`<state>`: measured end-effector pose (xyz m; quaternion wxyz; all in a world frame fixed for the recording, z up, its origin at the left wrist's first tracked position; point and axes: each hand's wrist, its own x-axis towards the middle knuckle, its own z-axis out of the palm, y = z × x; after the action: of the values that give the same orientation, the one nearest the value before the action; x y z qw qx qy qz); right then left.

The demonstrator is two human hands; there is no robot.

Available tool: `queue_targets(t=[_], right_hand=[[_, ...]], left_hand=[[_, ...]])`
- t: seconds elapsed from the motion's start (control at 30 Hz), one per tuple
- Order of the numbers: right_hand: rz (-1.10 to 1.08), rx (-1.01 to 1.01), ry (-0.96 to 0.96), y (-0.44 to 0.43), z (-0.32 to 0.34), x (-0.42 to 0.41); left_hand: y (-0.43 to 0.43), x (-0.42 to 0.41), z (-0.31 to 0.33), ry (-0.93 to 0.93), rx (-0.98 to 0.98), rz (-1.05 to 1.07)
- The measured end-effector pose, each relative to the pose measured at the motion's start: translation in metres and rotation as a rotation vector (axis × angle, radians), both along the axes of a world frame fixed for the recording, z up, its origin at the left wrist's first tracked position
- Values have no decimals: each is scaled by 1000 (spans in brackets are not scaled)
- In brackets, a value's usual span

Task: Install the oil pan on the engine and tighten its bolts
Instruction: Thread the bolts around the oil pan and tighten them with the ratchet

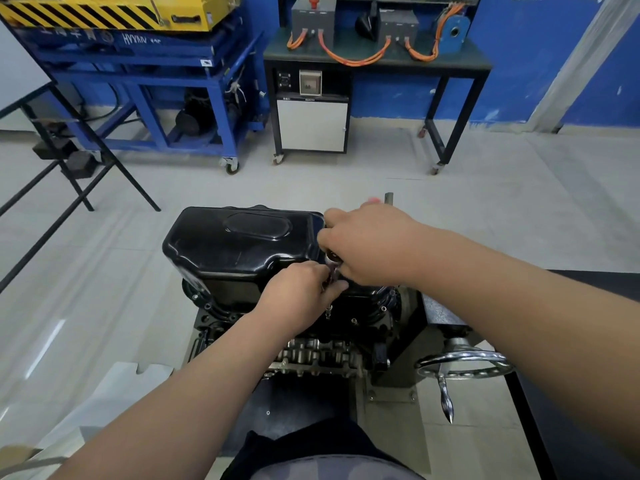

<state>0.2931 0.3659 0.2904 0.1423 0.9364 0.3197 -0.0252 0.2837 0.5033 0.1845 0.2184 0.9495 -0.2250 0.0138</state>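
My only view — a wide-angle camera worn on the person's head — looks forward and down from close range at the oil pan (239, 244), which sits at frame centre. The left hand (301, 296) and right hand (370, 247) grip a ratchet (333, 260) just right of centre, forearms (519, 306) entering from the bottom edge. The floor (346, 181) stretches away to a blue wall (519, 64) across the top of the frame, well back.

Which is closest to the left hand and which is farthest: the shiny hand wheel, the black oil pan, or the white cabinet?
1. Oil pan: right beside the left hand, which grips the ratchet at the pan's near edge.
2. Hand wheel: lower right, on the stand.
3. White cabinet: far across the floor, by the wall.
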Motion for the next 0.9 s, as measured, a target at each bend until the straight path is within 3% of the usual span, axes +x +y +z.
queue_targets(t=[0.17, 0.37, 0.53, 0.73, 0.9], right_hand=[[-153, 57, -63, 5, -6, -5], [50, 64, 0, -1, -5, 0], [-208, 89, -36, 7, -14, -11], [64, 51, 94, 1, -2, -1], [-5, 70, -70, 7, -13, -11]], left_hand=[[3, -1, 0, 7, -2, 78], [5, 0, 0, -37, 58, -20], [4, 0, 4, 29, 73, 76], [2, 1, 3, 9, 152, -44], [0, 4, 7, 52, 138, 46]])
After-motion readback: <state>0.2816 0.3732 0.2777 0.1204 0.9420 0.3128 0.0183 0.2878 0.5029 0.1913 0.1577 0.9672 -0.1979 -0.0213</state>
